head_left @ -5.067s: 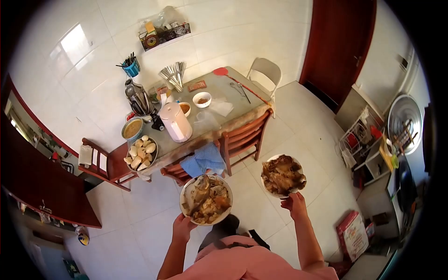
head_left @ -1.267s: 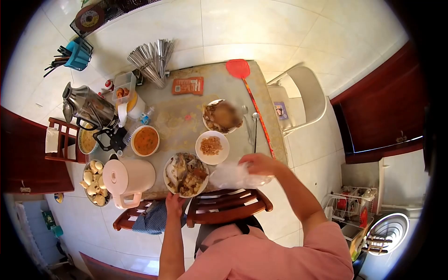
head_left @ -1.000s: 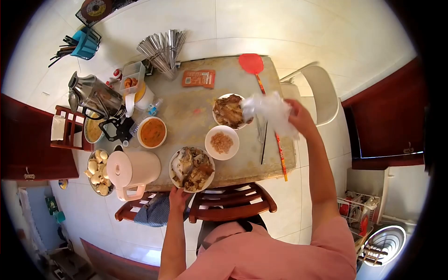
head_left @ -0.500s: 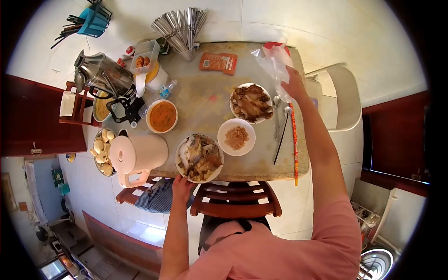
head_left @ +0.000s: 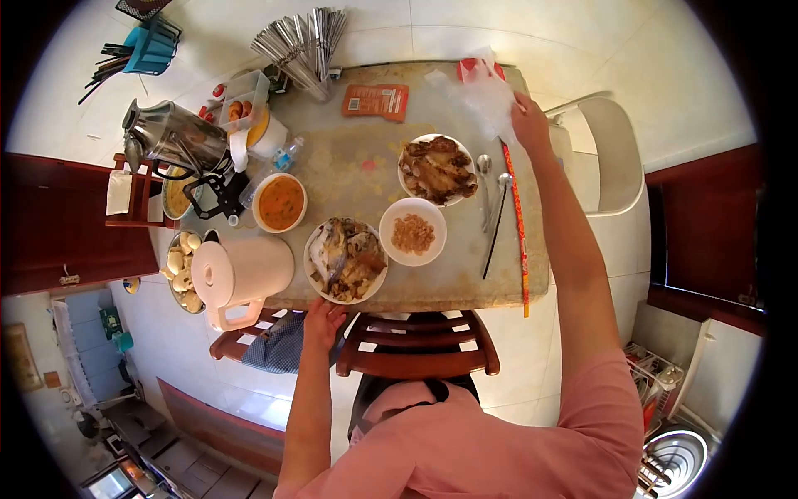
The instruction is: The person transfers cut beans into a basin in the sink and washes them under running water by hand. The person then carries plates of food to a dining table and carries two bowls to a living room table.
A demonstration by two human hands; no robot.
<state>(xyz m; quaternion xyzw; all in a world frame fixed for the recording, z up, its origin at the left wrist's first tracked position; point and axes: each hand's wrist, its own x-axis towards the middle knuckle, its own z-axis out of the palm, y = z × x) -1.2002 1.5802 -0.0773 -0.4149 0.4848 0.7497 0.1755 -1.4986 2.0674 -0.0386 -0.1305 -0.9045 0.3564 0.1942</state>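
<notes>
My left hand [head_left: 323, 323] is at the table's front edge, fingers apart, just below a plate of fish and chopped food [head_left: 347, 261]. At the far right corner of the table my right hand [head_left: 529, 121] is closed on a clear plastic bag [head_left: 480, 98], which lies over the red head of a fly swatter [head_left: 514, 212]. Between the hands are a white bowl of small brown pieces [head_left: 413, 232] and a plate of browned food [head_left: 438, 170]. Two spoons [head_left: 484, 165] and a thin black stick lie beside them.
On the table's left stand a pink kettle [head_left: 241, 274], a bowl of orange soup [head_left: 280, 203], a steel jug [head_left: 174, 137], a bowl of pale buns [head_left: 182, 270] and a plastic bottle. Wooden chairs [head_left: 416, 358] stand in front; a folding chair [head_left: 619, 155] is at the right.
Both plates came from my hands onto the table. My right hand has carried the plastic bag from the front edge to the far right corner. My left hand has come off the plate's rim.
</notes>
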